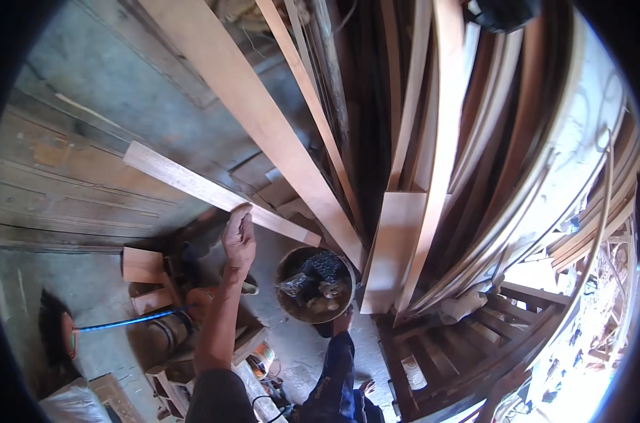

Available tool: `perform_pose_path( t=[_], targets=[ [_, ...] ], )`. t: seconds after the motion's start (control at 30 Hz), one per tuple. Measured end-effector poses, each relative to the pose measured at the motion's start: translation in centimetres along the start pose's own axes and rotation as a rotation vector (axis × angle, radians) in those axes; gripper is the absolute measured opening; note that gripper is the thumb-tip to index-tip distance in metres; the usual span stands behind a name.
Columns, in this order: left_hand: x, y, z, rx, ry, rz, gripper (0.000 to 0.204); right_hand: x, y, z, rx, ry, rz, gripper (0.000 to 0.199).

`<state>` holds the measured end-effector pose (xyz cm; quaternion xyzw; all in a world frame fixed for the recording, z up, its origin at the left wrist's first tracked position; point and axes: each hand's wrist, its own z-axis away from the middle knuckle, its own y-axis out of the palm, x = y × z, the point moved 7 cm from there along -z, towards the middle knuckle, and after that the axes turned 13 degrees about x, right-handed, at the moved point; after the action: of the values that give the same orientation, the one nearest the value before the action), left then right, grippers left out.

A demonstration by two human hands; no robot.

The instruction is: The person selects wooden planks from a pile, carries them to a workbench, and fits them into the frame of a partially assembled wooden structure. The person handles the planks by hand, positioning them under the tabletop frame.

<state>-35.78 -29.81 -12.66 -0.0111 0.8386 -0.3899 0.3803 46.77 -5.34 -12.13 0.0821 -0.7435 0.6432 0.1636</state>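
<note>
My left hand (239,238) is raised in the middle of the view, its fingers closed around a short, pale wooden board (182,180). The board slants from upper left down to the right, and its lower end is near a round bucket (282,299). In the bucket lie a black plastic bag (323,268) and some lumpy pale pieces. At the lower right, what looks like my right hand (511,383) is by the edge of a slatted wooden pallet (468,338). It is dim and blurred, and its fingers cannot be made out.
Long planks (263,134) lean ahead, and more boards stand upright at the right. A panel offcut (394,247) rests against them. A broom (63,331) with a blue handle lies left, beside a cluttered wooden crate (168,366). My leg (334,374) is below the bucket.
</note>
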Motion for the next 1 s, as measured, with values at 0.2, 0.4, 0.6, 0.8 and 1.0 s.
perform_pose_path(
  t=[0.2,0.4,0.6,0.8,1.0],
  targets=[
    [-8.0,-11.3,1.2,-0.184,-0.037,0.296,0.03,5.1,0.0,-0.2,-0.007,-0.096,0.001,0.035],
    [-21.8,-11.6,1.8,-0.154,-0.243,1.362,0.042,6.3,-4.8,0.1,0.031,-0.164,-0.046,0.031],
    [-31.9,-9.0,7.9,0.033,-0.229,1.632,0.05,1.5,-12.8,4.4,0.189,-0.152,-0.158,0.031],
    [-43.4,-5.4,14.7,0.222,-0.169,1.606,0.066,-7.3,-18.4,12.1,0.365,-0.139,-0.624,0.027],
    [-49.8,-0.8,21.4,0.391,-0.214,1.496,0.071,-11.6,-23.6,20.4,0.419,-0.064,-0.68,0.04]
  ],
)
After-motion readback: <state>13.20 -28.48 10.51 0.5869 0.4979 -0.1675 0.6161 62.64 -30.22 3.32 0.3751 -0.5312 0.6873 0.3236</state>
